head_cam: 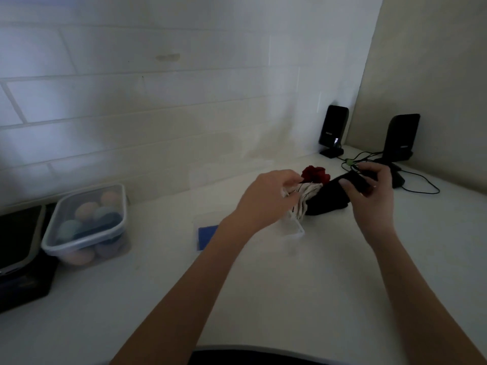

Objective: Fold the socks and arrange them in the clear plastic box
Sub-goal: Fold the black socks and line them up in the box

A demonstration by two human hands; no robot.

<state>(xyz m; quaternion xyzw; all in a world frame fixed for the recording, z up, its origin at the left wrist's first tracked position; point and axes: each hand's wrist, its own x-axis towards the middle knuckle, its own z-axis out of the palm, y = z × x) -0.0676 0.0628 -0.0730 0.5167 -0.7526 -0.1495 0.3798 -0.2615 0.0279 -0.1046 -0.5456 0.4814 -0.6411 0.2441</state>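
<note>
A heap of socks lies on the white counter: a black sock [329,201], a white sock with dark stripes [305,201] and a red sock [315,173] behind them. My left hand [266,198] pinches the top of the striped sock. Fingers of my right hand [374,191] are closed on the upper end of the black sock, lifting it. The clear plastic box [292,230] stands just in front of the socks, partly behind my left wrist; a blue item [207,235] shows through its left side.
A lidded plastic tub [87,225] of coloured balls stands at the left, beside a dark device [18,248]. Two black speakers [333,130] [402,138] with trailing cables [416,185] stand in the far right corner. A tiled wall runs behind the counter.
</note>
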